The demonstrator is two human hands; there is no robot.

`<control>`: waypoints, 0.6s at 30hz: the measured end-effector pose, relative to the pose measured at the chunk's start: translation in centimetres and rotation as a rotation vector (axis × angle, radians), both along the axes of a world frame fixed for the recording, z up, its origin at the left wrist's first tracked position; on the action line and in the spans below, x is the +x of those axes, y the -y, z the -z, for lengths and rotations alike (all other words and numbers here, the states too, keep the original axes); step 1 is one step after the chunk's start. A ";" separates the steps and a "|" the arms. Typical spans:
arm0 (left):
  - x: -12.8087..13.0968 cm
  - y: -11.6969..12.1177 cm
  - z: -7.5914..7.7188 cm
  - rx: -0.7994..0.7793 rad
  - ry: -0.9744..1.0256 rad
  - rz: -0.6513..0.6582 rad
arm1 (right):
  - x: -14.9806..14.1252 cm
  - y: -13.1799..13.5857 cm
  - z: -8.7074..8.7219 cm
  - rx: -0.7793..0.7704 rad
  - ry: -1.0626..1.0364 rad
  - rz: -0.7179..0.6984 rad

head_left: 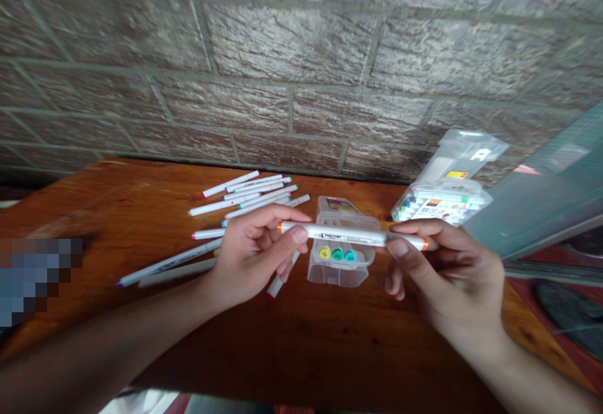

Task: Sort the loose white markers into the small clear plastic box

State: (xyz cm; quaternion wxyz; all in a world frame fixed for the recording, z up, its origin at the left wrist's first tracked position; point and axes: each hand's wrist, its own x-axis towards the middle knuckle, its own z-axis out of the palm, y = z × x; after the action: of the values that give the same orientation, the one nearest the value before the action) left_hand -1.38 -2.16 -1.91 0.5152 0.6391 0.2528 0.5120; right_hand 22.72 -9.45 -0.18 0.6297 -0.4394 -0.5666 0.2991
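Between my two hands a white marker (351, 236) with orange ends lies level above the table. My left hand (257, 250) pinches its left end between thumb and fingers. At the other end, the thumb and fingers of my right hand (443, 269) are closed on the cap. Behind and below the marker stands a clear plastic case (336, 276), open, holding markers with yellow, green and blue ends. Several loose white markers (254, 197) with coloured ends lie on the table to the left, some partly hidden by my left hand.
A second clear case (443, 203), lid raised and filled with markers, stands at the back right of the wooden table (264, 345). A stone-block wall (282, 75) rises behind the table. To the right is a glass panel (546, 181). A blurred-out patch covers the left edge.
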 end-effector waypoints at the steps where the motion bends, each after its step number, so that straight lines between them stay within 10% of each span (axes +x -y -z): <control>1: 0.0 0.0 -0.1 0.003 0.009 0.006 | 0.1 0.0 0.1 -0.001 -0.003 -0.005; 18: -0.2 -0.5 0.2 -0.093 0.119 0.056 | 0.5 -0.3 0.2 -0.016 -0.099 -0.071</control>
State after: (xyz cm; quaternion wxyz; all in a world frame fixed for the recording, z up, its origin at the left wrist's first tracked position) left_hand -1.63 -1.62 -2.07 0.5727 0.5898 0.2273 0.5220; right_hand 23.21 -9.12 -0.37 0.6426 -0.4084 -0.5476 0.3471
